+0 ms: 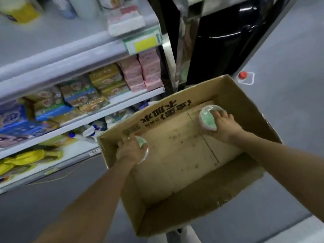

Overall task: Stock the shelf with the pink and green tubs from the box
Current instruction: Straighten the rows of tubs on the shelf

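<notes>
An open cardboard box (177, 199) stands in front of me on a white stand. My left hand (129, 149) grips a green tub (142, 143) with a clear lid at the box's left wall. Over at the far right corner of the box, my right hand (223, 127) grips a second green tub (207, 118). Both tubs are partly hidden by my fingers. No other tub shows on the box floor. The shelf (114, 102) with packaged goods is to the left.
Pink, gold and green packs fill the middle shelf (140, 74). Bottles and yellow packets lie on the lower shelves. A black cabinet (228, 41) stands behind the box. A red-capped object (243, 75) sits on the grey floor at the right.
</notes>
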